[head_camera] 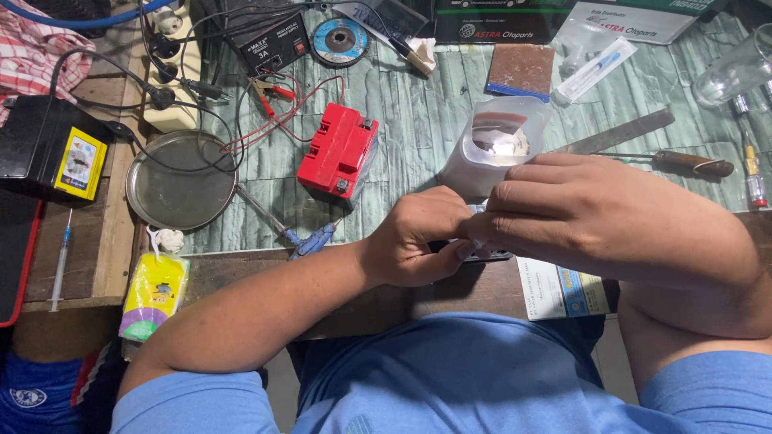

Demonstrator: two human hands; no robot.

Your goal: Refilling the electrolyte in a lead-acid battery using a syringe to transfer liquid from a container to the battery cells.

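1. Where the two hands met at the near edge of the tabletop (pixel 402 120), the left hand (pixel 418 237) and the right hand (pixel 595 217) pinched a small dark flat object (pixel 482 253) between them, both grips clamped on it; its kind I could not tell, the fingers hiding most of it.
2. They held it close to the body and low, seemingly to steady fine fingerwork.
3. Just beyond the knuckles stood a translucent plastic container (pixel 498 145), near enough to be knocked.
4. Left of it lay a red battery (pixel 338 151) with clip leads, then a round metal tray (pixel 181 181).
5. Far right rested a wooden-handled screwdriver (pixel 683 163), well apart.
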